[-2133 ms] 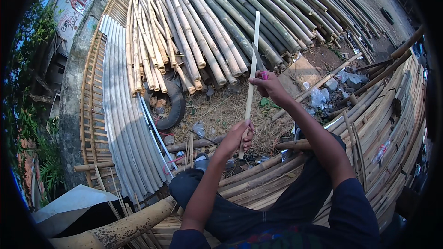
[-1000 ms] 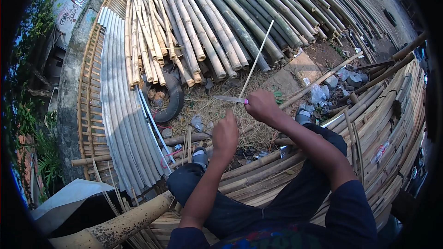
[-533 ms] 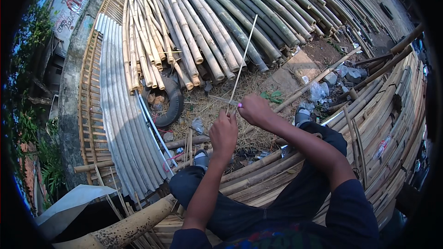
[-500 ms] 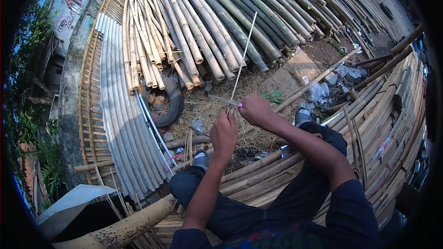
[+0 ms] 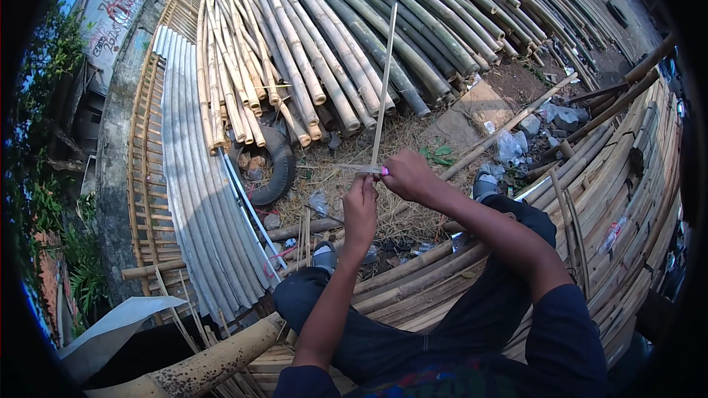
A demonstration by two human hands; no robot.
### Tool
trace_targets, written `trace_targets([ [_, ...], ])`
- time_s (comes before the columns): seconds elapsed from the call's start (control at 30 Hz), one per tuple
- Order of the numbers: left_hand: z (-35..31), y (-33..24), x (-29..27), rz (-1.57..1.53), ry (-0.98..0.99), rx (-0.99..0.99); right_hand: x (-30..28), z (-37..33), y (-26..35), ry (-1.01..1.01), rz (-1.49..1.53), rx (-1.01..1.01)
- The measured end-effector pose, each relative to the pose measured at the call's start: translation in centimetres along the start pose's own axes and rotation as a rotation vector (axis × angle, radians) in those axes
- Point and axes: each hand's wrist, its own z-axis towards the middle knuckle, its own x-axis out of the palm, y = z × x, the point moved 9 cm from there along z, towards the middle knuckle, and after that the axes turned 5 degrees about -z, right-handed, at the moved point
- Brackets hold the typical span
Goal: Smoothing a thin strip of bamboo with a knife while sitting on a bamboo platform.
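A thin pale bamboo strip [image 5: 384, 77] stands up and away from my left hand [image 5: 359, 215], its far tip over the bamboo poles. The fingers of that hand are closed round the strip's lower end. In my closed right hand [image 5: 410, 176] is a knife [image 5: 357, 168], with a bit of pink handle showing at the fist. Its narrow blade points left and lies across the strip, just above my left fingertips. My two hands are close together over the straw-covered ground between my knees.
Long bamboo poles [image 5: 354, 96] are piled ahead. A black tyre [image 5: 280, 169] and corrugated sheeting [image 5: 195, 199] lie to the left. Split bamboo [image 5: 619, 199] is stacked on the right and under my legs. Plastic litter [image 5: 509, 146] lies at the right. A thick bamboo pole [image 5: 214, 354] crosses the lower left.
The strip's far tip has swung left and up, and more of its width shows. The knife blade has levelled out and sits closer to my left fingertips.
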Motion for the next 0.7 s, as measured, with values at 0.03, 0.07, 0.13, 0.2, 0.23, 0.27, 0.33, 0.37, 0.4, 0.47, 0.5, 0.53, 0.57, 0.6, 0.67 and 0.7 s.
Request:
trace_targets([
  [0.03, -0.3, 0.2, 0.4, -0.083, 0.035, -0.051, 0.0, 0.2, -0.4, 0.000, 0.000, 0.001],
  [0.07, -0.4, 0.1, 0.4, -0.082, 0.035, -0.052, -0.5, 0.5, -0.7, -0.061, -0.019, -0.046],
  [0.13, -0.4, -1.0, 0.3, -0.021, 0.025, 0.047, -1.6, 0.8, -0.6, -0.124, -0.040, -0.098],
  [0.2, -0.8, -2.1, 0.0, 0.032, -0.007, 0.110, -2.4, 0.8, -1.1, -0.161, -0.037, -0.064],
  [0.23, -1.1, -3.1, 0.0, 0.082, -0.035, 0.173, -3.8, 1.2, -3.8, -0.307, -0.002, 0.068],
  [0.27, -1.8, -3.5, 0.4, 0.080, -0.030, 0.176, -5.5, 1.6, -7.4, -0.453, 0.033, 0.201],
  [0.33, -3.1, -1.1, 2.9, -0.427, 0.143, -0.161, -7.8, 2.3, -13.5, -0.444, -0.016, 0.279],
  [0.37, -3.6, -1.0, 2.8, -0.421, 0.138, -0.159, -7.7, 2.1, -12.8, -0.445, -0.009, 0.275],
  [0.4, -4.0, -1.9, 3.3, -0.295, 0.214, -0.059, -7.6, 1.4, -11.7, -0.406, 0.020, 0.260],
  [0.47, -4.4, -3.0, 3.7, -0.166, 0.290, 0.041, -6.5, 1.8, -10.8, -0.368, 0.051, 0.245],
  [0.5, -4.4, -2.7, 4.5, -0.337, 0.331, -0.095, -6.0, 2.4, -11.0, -0.388, 0.120, 0.245],
  [0.53, -4.5, -2.3, 5.3, -0.507, 0.368, -0.233, -5.8, 2.9, -11.4, -0.407, 0.189, 0.244],
  [0.57, -4.4, -2.4, 5.4, -0.511, 0.370, -0.233, -5.5, 2.9, -12.7, -0.404, 0.341, 0.303],
  [0.6, -3.9, -2.4, 5.1, -0.574, 0.348, -0.239, -5.5, 3.0, -13.0, -0.403, 0.339, 0.297],
  [0.67, -3.2, -2.5, 4.6, -0.640, 0.322, -0.238, -2.4, 2.5, -15.5, -0.292, 1.062, 0.533],
  [0.7, -2.8, -1.9, 3.8, -0.627, 0.294, -0.223, -1.8, 2.2, -13.3, -0.192, 1.359, 0.558],
])
